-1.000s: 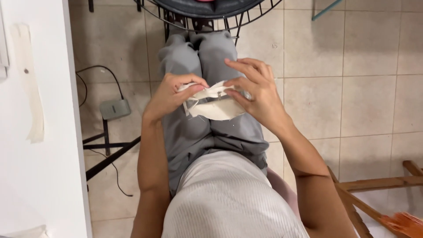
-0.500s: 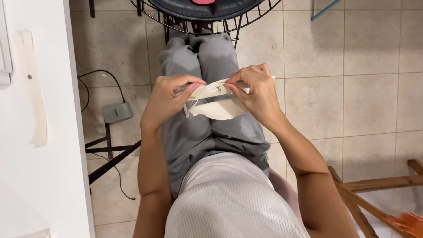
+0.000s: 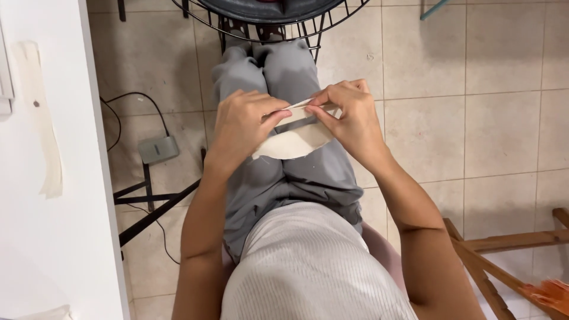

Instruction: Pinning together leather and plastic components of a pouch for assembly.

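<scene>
Over lap in grey trousers [image 3: 308, 172] | cream fabric piece [image 3: 293, 144], pinched at upper edge | left hand [image 3: 243, 121] fingers pressed on it | right hand [image 3: 349, 115] likewise | beyond: black fan grille [image 3: 267, 24], tiled floor [image 3: 474, 118]

I hold a small piece of cream fabric [image 3: 294, 142] above my lap, over my grey trousers. It is off-white, flat and roughly crescent-shaped, with a curved lower edge hanging free. Its upper edge is folded into a narrow strip, pinched at the left by my left hand [image 3: 240, 121] and at the right by my right hand [image 3: 349, 115], stretched level between them.
</scene>
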